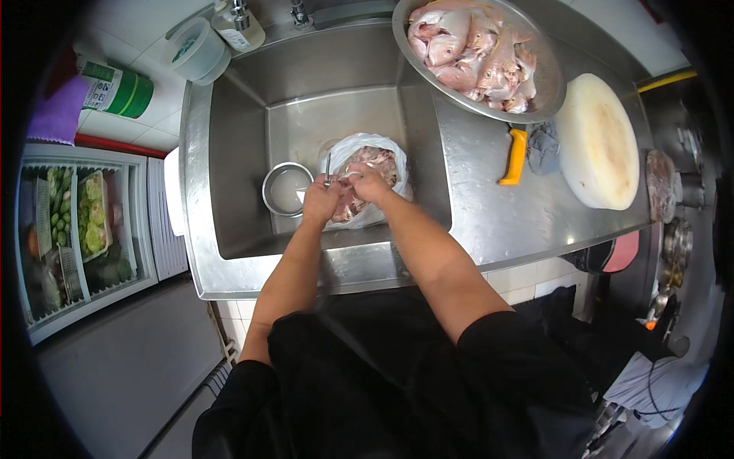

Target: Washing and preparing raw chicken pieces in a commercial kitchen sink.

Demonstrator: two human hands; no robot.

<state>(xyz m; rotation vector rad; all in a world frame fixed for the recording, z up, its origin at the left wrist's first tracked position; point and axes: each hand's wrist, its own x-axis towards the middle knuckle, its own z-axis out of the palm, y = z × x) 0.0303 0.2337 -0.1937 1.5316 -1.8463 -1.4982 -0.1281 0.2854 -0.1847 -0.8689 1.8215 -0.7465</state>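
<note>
In a stainless steel sink (pixel 332 123) stands a white plastic bag (pixel 367 142), open at the top and full of pinkish-grey raw scraps (pixel 383 158), apparently fish. My left hand (pixel 322 199) is at the bag's left edge, with a slim metal tool (pixel 328 167) sticking up from its fingers; the tool's kind is unclear. Over the scraps, close beside it, is my right hand (pixel 369 185), fingers curled. Whether the right fingers grip a scrap is hard to see. A round metal bowl (pixel 265 192) holding cloudy liquid sits left of my hands.
A large steel colander (pixel 404 49) of whole pink fish (pixel 447 51) stands on the steel counter (pixel 476 218). Right of the sink are a yellow handle (pixel 514 158) and a thick white cutting board (pixel 599 140). A plastic tub (pixel 200 54) and pump bottle (pixel 241 31) line the back left.
</note>
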